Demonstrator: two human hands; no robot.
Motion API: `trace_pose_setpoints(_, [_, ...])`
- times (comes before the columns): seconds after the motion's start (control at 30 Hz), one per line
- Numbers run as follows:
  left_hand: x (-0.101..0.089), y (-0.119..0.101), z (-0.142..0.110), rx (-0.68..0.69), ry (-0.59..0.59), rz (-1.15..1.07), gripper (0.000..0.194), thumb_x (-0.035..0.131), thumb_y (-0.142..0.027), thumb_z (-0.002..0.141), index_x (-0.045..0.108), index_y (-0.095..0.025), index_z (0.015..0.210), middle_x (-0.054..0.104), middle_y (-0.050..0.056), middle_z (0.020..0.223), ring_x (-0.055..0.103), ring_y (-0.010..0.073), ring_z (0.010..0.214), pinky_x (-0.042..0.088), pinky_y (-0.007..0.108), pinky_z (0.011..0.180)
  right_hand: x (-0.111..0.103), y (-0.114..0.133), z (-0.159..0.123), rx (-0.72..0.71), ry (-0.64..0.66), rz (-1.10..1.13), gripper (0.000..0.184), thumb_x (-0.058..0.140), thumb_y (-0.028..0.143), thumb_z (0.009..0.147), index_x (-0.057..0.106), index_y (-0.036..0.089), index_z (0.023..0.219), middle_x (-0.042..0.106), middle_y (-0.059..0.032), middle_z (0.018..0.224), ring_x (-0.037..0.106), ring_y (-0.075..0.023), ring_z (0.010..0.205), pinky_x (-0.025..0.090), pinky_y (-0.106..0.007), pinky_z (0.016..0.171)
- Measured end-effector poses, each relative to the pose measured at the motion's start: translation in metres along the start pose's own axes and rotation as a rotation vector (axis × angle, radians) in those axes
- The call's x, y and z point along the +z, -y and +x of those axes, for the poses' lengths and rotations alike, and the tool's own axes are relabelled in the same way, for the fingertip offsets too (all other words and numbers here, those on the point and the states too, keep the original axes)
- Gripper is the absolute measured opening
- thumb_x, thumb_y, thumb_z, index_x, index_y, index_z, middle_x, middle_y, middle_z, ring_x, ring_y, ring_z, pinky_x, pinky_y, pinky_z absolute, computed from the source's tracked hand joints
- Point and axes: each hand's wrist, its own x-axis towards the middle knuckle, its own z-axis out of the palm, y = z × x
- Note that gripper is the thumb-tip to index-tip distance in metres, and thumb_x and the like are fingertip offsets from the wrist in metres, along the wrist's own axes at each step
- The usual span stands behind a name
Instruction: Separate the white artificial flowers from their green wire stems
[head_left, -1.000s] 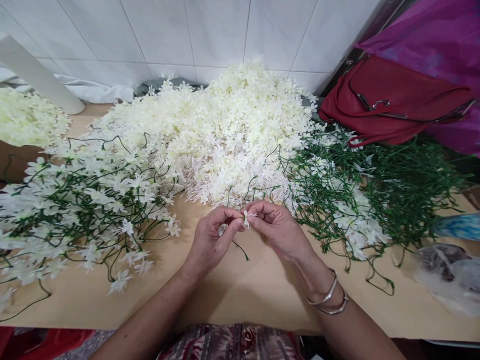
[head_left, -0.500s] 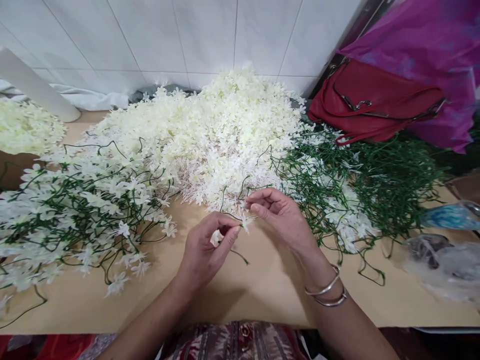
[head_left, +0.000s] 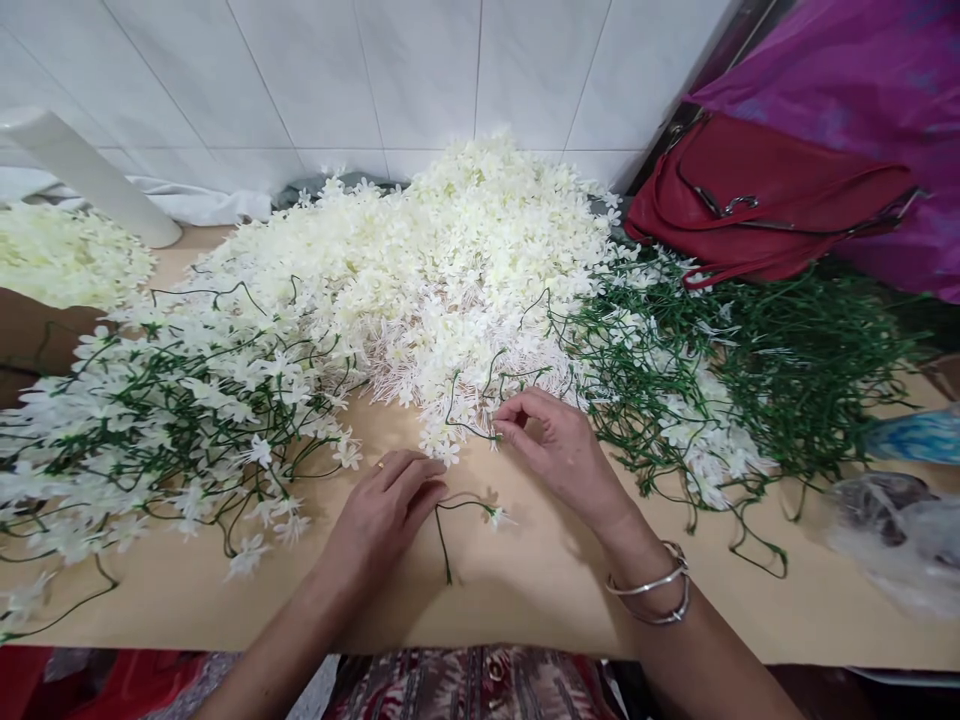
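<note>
My left hand (head_left: 394,510) is closed, its fingertips pressed together at a loose white artificial flower (head_left: 444,449) by the front edge of the pile. The fingers partly hide this flower. Just beside that hand a green wire stem (head_left: 465,503) with a small white bloom at its right end lies on the table, branching downward. My right hand (head_left: 559,450) pinches the end of another thin green stem (head_left: 466,425) between thumb and forefinger. This stem curves left and up in front of the white blossoms.
White flower heads (head_left: 480,240) are heaped against the tiled wall. Flowers on green stems (head_left: 217,400) lie to the left, bare green stems (head_left: 795,350) to the right. A red handbag (head_left: 772,200), plastic bag (head_left: 896,530) and white pole (head_left: 97,180) stand around. Someone's arm (head_left: 41,340) shows at far left.
My left hand has let go of the stem with its bloom, which now lies on the table, and has moved to the loose flower. My right hand has closed on a green stem.
</note>
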Motion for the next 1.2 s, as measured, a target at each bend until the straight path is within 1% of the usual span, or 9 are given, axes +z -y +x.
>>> trace_pose_setpoints(0.13, [0.005,0.008,0.013,-0.029,-0.001,-0.032,0.014,0.056,-0.023,0.106,0.063,-0.021,0.117,0.072,0.007,0.112,0.071,0.0217,0.103,0.056,0.034,0.092,0.004,-0.002,0.0,-0.041,0.031,-0.088,0.016,0.064,0.011,0.095,0.066,0.023,0.085,0.067,-0.001,0.083,0.061,-0.0194,0.08,0.044,-0.035,0.078])
trace_pose_setpoints(0.3, [0.013,0.015,0.036,-0.063,-0.011,0.0,0.022,0.061,-0.031,0.102,0.06,-0.021,0.122,0.067,0.001,0.087,0.068,0.0199,0.079,0.054,0.031,0.073,0.01,-0.005,-0.002,-0.078,0.06,-0.2,0.012,0.07,0.014,0.095,0.065,0.023,0.089,0.069,-0.0021,0.088,0.062,-0.0206,0.083,0.043,-0.037,0.081])
trace_pose_setpoints(0.53, [0.018,0.009,0.041,-0.09,-0.097,-0.058,0.015,0.055,-0.026,0.105,0.069,-0.023,0.101,0.067,0.003,0.092,0.067,0.0179,0.081,0.053,0.029,0.075,0.018,-0.011,-0.005,-0.092,0.047,-0.335,0.013,0.066,0.01,0.096,0.067,0.021,0.089,0.068,-0.0064,0.092,0.062,-0.0248,0.089,0.044,-0.04,0.082])
trace_pose_setpoints(0.67, [0.011,0.004,0.041,-0.102,-0.25,-0.169,0.01,0.061,-0.023,0.101,0.071,-0.023,0.1,0.067,0.004,0.095,0.066,0.0171,0.084,0.053,0.028,0.075,0.009,-0.01,-0.002,-0.054,-0.115,-0.225,0.013,0.063,0.013,0.098,0.068,0.022,0.09,0.07,-0.0063,0.094,0.065,-0.0251,0.091,0.045,-0.041,0.082])
trace_pose_setpoints(0.8, [0.005,0.004,0.041,-0.175,-0.419,-0.314,0.005,0.065,-0.023,0.099,0.069,-0.022,0.096,0.07,0.005,0.1,0.067,0.0186,0.094,0.053,0.028,0.078,-0.005,-0.01,0.002,-0.035,-0.359,-0.127,0.009,0.062,0.02,0.1,0.068,0.024,0.093,0.07,-0.0051,0.092,0.064,-0.0232,0.085,0.048,-0.04,0.08])
trace_pose_setpoints(0.9, [0.006,0.006,0.041,-0.315,-0.442,-0.536,0.009,0.066,-0.03,0.1,0.068,-0.021,0.098,0.071,0.004,0.095,0.067,0.0163,0.088,0.054,0.027,0.078,-0.015,-0.014,0.004,0.001,-0.526,-0.185,0.007,0.063,0.023,0.099,0.069,0.023,0.095,0.068,-0.005,0.09,0.061,-0.0218,0.078,0.049,-0.039,0.075])
trace_pose_setpoints(1.0, [0.009,0.007,0.043,-0.433,-0.448,-0.69,0.016,0.072,-0.035,0.096,0.07,-0.02,0.101,0.071,0.002,0.09,0.068,0.0143,0.084,0.054,0.024,0.076,-0.018,-0.02,0.006,0.01,-0.608,-0.307,0.009,0.063,0.02,0.098,0.07,0.021,0.102,0.067,-0.0078,0.098,0.063,-0.0231,0.081,0.051,-0.041,0.078])
trace_pose_setpoints(1.1, [0.009,0.008,0.046,-0.477,-0.476,-0.815,0.026,0.078,-0.039,0.091,0.072,-0.019,0.107,0.074,0.002,0.09,0.07,0.0141,0.083,0.057,0.024,0.077,-0.011,-0.02,0.007,-0.125,-0.601,-0.42,0.02,0.063,0.015,0.097,0.071,0.021,0.115,0.064,-0.0127,0.113,0.063,-0.0288,0.103,0.053,-0.047,0.089])
trace_pose_setpoints(1.2, [0.008,0.013,0.047,-0.52,-0.47,-0.904,0.035,0.082,-0.044,0.086,0.076,-0.018,0.108,0.075,0.003,0.085,0.072,0.0151,0.079,0.058,0.025,0.075,0.003,-0.015,0.005,-0.284,-0.405,-0.458,0.02,0.065,0.012,0.097,0.073,0.019,0.114,0.064,-0.0138,0.116,0.058,-0.0295,0.109,0.054,-0.047,0.093])
